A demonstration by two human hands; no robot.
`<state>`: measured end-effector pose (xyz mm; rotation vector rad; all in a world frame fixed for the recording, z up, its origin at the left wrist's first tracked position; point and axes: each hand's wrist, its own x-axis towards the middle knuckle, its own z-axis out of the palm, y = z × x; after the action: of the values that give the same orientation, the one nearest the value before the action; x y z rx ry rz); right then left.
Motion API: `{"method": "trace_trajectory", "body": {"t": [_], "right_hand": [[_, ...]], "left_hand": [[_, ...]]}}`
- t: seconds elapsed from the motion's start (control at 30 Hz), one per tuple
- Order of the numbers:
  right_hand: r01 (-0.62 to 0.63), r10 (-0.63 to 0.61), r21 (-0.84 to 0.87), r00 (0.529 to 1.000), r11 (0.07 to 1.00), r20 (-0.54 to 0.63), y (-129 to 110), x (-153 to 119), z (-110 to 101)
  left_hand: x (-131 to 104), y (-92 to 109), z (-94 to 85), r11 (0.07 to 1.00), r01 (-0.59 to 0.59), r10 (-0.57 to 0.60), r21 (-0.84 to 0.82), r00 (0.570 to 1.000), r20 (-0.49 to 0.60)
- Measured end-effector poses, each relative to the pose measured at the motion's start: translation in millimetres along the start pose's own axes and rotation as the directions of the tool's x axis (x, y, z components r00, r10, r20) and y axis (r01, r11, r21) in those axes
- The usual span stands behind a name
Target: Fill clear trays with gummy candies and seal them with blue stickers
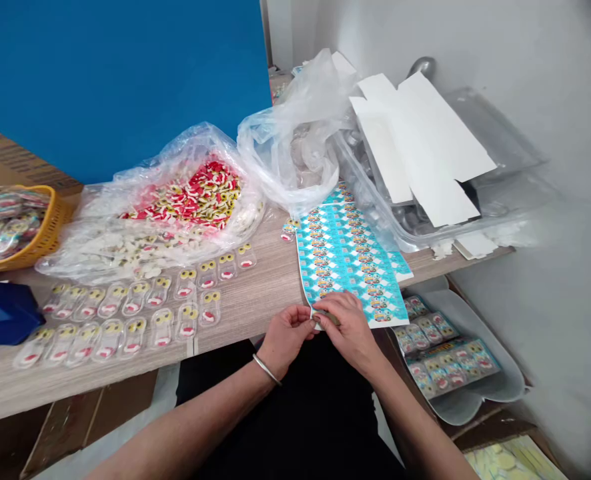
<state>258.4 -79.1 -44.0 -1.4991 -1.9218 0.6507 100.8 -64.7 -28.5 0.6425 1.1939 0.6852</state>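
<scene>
A blue-and-white printed sheet [345, 267] with repeated small pictures lies at the table's front edge. Its lower left corner is pinched between the fingertips of my left hand [288, 337], which wears a silver bangle. From the other side, my right hand [345, 327] closes its thumb and fingers on the same corner. The fingertips of both hands nearly meet there, so the exact hold is partly covered. Left of my hands, rows of clear plastic blisters [163, 327] lie on the table, each with yellow ring-like pieces and a red-and-white piece.
Behind the rows spreads an open plastic bag [200, 193] of small red, white and yellow pieces. A yellow basket [50, 230] of packed blisters stands far left. White cardboard [425, 147] rests on a clear bin [405, 237]. Below right, a grey tub [505, 387] holds packaged strips.
</scene>
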Motion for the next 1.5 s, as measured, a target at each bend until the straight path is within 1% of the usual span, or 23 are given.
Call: {"method": "trace_trajectory", "body": {"t": [0.17, 0.3, 0.43, 0.5, 0.53, 0.57, 0.6, 0.67, 0.7, 0.73, 0.77, 0.8, 0.9, 0.97, 1.03, 1.1, 1.13, 1.17, 1.2, 1.23, 1.3, 1.4, 1.5], "right_hand": [[-0.017, 0.018, 0.020, 0.998, 1.000, -0.056, -8.8, 4.6, -1.7], [-0.165, 0.184, 0.213, 0.980, 0.963, -0.075, -8.8, 8.8, 1.2], [-0.345, 0.415, 0.530, 0.910, 0.775, -0.015, 1.8, 12.3, 2.5], [-0.380, 0.502, 0.651, 0.865, 0.657, -0.001, 6.8, 13.0, 1.4], [-0.381, 0.529, 0.696, 0.848, 0.609, 0.001, 8.6, 13.1, 0.7], [-0.375, 0.543, 0.727, 0.840, 0.575, 0.004, 9.8, 13.2, 0.2], [-0.368, 0.542, 0.744, 0.840, 0.558, 0.009, 10.7, 13.3, 0.0], [-0.357, 0.515, 0.748, 0.857, 0.559, 0.024, 12.1, 13.8, 0.9], [-0.352, 0.502, 0.751, 0.864, 0.559, 0.031, 13.0, 14.2, 1.7], [-0.345, 0.502, 0.761, 0.864, 0.549, 0.030, 13.9, 14.7, 2.0], [-0.336, 0.518, 0.782, 0.855, 0.526, 0.019, 14.7, 15.0, 1.6], [-0.314, 0.554, 0.814, 0.833, 0.489, -0.011, 14.7, 14.9, -0.2], [-0.156, 0.671, 0.899, 0.719, 0.409, -0.181, 5.8, 11.2, -15.4], [-0.010, 0.651, 0.845, 0.642, 0.534, -0.404, -9.2, 6.4, -30.2], [0.075, 0.461, 0.628, 0.613, 0.775, -0.642, -27.0, 2.9, -40.5], [0.125, 0.147, 0.311, 0.678, 0.942, -0.720, -41.5, 4.1, -39.4], [0.162, -0.004, 0.170, 0.735, 0.972, -0.678, -46.6, 7.1, -33.7], [0.208, -0.131, 0.061, 0.788, 0.976, -0.602, -50.6, 11.6, -24.9], [0.259, -0.230, -0.018, 0.822, 0.966, -0.521, -54.0, 17.2, -13.9], [0.304, -0.303, -0.072, 0.840, 0.950, -0.450, -57.5, 23.5, -1.5], [0.371, -0.390, -0.122, 0.857, 0.921, -0.338, -66.5, 36.7, 22.8], [0.453, -0.455, -0.047, 0.880, 0.890, -0.132, -84.6, 54.6, 48.2], [0.447, -0.460, 0.156, 0.886, 0.881, 0.056, -97.2, 75.3, 61.6]], "left_hand": [[5.2, 4.1, 2.0, 0.996, -0.076, 0.075, 0.041, 0.997, 0.027], [6.8, 3.0, 4.4, 0.998, -0.063, 0.062, 0.013, 0.996, 0.057], [8.0, -3.4, -1.6, 0.995, -0.049, 0.044, 0.090, 0.997, 0.060], [5.1, -4.4, -7.3, 0.958, -0.093, 0.083, 0.270, 0.995, 0.047], [2.6, -3.5, -10.0, 0.900, -0.167, 0.171, 0.402, 0.985, 0.027], [0.0, -1.9, -12.1, 0.797, -0.272, 0.311, 0.540, 0.950, 0.020], [-2.2, 0.4, -13.5, 0.643, -0.391, 0.478, 0.659, 0.877, 0.054], [-3.4, 5.4, -13.6, 0.257, -0.613, 0.713, 0.747, 0.642, 0.282], [-1.7, 7.2, -12.6, 0.087, -0.696, 0.727, 0.712, 0.533, 0.433], [1.8, 8.1, -11.1, -0.034, -0.753, 0.680, 0.657, 0.464, 0.568], [6.7, 7.9, -9.5, -0.108, -0.783, 0.604, 0.613, 0.438, 0.666], [12.4, 6.6, -7.9, -0.149, -0.787, 0.525, 0.598, 0.450, 0.723], [28.6, -1.1, -4.9, -0.160, -0.729, 0.391, 0.666, 0.572, 0.721], [33.1, -4.5, -3.5, -0.063, -0.733, 0.380, 0.677, 0.609, 0.696], [30.0, -2.4, -1.1, 0.198, -0.742, 0.404, 0.641, 0.658, 0.636], [19.4, 6.3, 1.6, 0.620, -0.631, 0.396, 0.467, 0.765, 0.508], [12.1, 12.5, 2.2, 0.817, -0.499, 0.358, 0.289, 0.832, 0.424], [4.1, 19.4, 1.7, 0.941, -0.333, 0.291, 0.069, 0.893, 0.344], [-4.0, 26.4, -0.3, 0.971, -0.179, 0.217, -0.157, 0.938, 0.270], [-11.7, 32.9, -4.5, 0.937, -0.076, 0.153, -0.342, 0.967, 0.204], [-23.9, 43.2, -19.5, 0.829, -0.009, 0.069, -0.559, 0.994, 0.085], [-31.6, 51.1, -56.5, 0.758, -0.048, -0.010, -0.650, 0.996, -0.085], [-31.6, 57.2, -99.6, 0.757, -0.115, -0.072, -0.643, 0.964, -0.257]]}}
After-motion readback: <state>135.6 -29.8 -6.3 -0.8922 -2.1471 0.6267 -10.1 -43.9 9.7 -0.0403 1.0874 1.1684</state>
